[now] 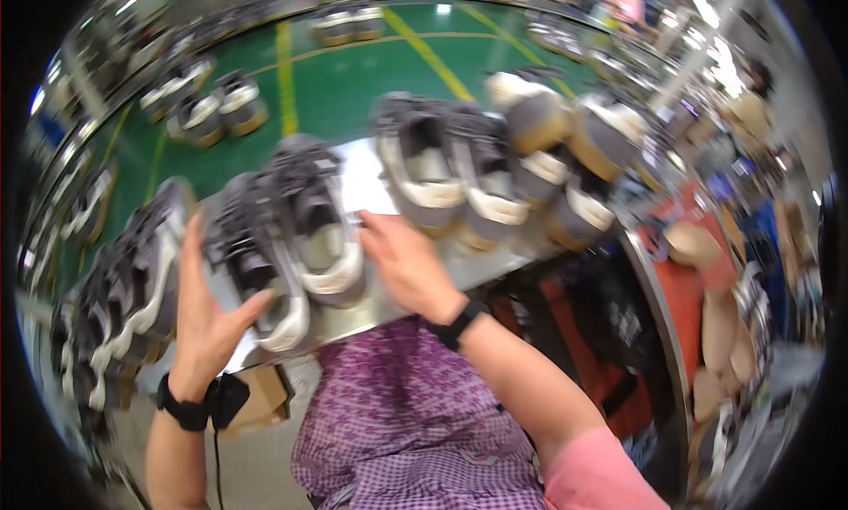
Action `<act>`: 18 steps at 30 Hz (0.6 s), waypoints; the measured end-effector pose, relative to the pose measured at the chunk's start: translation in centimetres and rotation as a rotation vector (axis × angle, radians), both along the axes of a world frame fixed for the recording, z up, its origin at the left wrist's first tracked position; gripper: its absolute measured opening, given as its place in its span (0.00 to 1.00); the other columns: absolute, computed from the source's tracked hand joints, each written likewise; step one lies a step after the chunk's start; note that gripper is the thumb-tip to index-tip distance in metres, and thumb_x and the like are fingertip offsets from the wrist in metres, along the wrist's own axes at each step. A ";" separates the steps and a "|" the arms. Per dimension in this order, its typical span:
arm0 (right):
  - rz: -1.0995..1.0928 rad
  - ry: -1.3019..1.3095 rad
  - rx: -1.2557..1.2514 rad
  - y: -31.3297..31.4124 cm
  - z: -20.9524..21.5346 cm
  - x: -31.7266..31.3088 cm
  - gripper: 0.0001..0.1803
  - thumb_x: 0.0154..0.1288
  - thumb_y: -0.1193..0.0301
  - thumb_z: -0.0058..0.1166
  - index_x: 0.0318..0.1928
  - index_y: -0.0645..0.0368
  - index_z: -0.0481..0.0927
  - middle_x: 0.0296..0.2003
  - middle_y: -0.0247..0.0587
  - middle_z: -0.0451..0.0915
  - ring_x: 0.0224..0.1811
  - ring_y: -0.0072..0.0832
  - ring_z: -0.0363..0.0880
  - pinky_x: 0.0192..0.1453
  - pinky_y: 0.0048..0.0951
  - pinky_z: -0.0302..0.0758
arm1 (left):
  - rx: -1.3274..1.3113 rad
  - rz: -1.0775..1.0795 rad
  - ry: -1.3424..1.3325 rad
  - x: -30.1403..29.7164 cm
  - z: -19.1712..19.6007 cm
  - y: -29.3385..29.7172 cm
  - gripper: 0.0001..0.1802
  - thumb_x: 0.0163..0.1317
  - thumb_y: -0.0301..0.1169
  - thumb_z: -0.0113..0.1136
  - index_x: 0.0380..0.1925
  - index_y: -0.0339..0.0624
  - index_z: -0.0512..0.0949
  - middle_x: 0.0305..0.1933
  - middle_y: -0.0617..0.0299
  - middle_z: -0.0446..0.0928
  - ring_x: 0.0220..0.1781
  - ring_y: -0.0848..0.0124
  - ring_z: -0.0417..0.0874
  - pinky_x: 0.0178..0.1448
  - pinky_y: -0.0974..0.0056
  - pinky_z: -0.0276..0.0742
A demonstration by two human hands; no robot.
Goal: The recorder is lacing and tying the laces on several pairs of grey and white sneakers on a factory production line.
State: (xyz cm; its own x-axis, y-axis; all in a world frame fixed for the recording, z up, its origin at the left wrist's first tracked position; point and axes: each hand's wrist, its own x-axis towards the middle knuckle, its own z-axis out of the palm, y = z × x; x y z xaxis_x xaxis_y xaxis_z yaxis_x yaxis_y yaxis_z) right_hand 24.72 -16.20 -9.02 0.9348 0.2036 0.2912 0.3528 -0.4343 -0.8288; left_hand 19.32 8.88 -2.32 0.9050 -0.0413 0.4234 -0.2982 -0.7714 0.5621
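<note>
A pair of grey sneakers with white heel trim stands side by side on a metal shelf (360, 170), heels toward me. My left hand (208, 311) is upright at the outer side of the left sneaker (287, 327), fingers stretched and thumb spread toward its heel. On the other side, my right hand (408, 267) lies beside the right sneaker (331, 280), its fingertips close to or touching it. Both hands are open, with the pair between them. Blur hides whether the left fingers touch the shoe.
More grey sneakers (433, 195) stand to the right, some stacked (530, 117). Another row of shoes (150, 289) lines the left. Beyond lies a green surface (336, 86) with yellow lines, carrying further pairs (216, 113). A cardboard box (256, 400) is below, near my left wrist.
</note>
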 end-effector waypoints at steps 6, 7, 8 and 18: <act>-0.118 -0.388 0.041 0.2 -0.3 -0.8 0.16 0.70 0.67 0.48 0.51 0.66 0.74 0.46 0.56 0.77 0.51 0.50 0.74 0.56 0.42 0.71 | -0.714 -0.063 0.350 0.4 -3.7 0.1 0.39 0.55 0.23 0.53 0.69 0.31 0.55 0.64 0.53 0.67 0.62 0.64 0.70 0.68 0.65 0.62; -0.118 -0.423 0.070 0.1 0.6 -2.3 0.15 0.69 0.68 0.49 0.50 0.66 0.74 0.45 0.55 0.77 0.50 0.50 0.74 0.55 0.42 0.71 | -0.698 -0.043 0.351 -0.2 -4.2 0.2 0.36 0.56 0.22 0.49 0.68 0.30 0.57 0.64 0.53 0.68 0.62 0.64 0.71 0.68 0.66 0.62; -0.102 -0.460 0.105 0.6 1.9 -4.2 0.15 0.68 0.69 0.50 0.50 0.66 0.74 0.44 0.55 0.77 0.49 0.51 0.74 0.54 0.42 0.72 | -0.630 0.014 0.232 -1.5 -6.0 0.6 0.31 0.59 0.22 0.47 0.66 0.32 0.62 0.59 0.58 0.71 0.56 0.69 0.73 0.63 0.67 0.65; 0.370 0.213 0.023 1.3 1.2 -21.5 0.39 0.54 0.77 0.51 0.65 0.81 0.52 0.53 0.75 0.67 0.33 0.56 0.81 0.35 0.42 0.81 | -0.217 -0.031 0.234 -20.5 -5.7 -7.0 0.40 0.61 0.24 0.52 0.72 0.32 0.47 0.69 0.41 0.62 0.67 0.57 0.69 0.69 0.56 0.63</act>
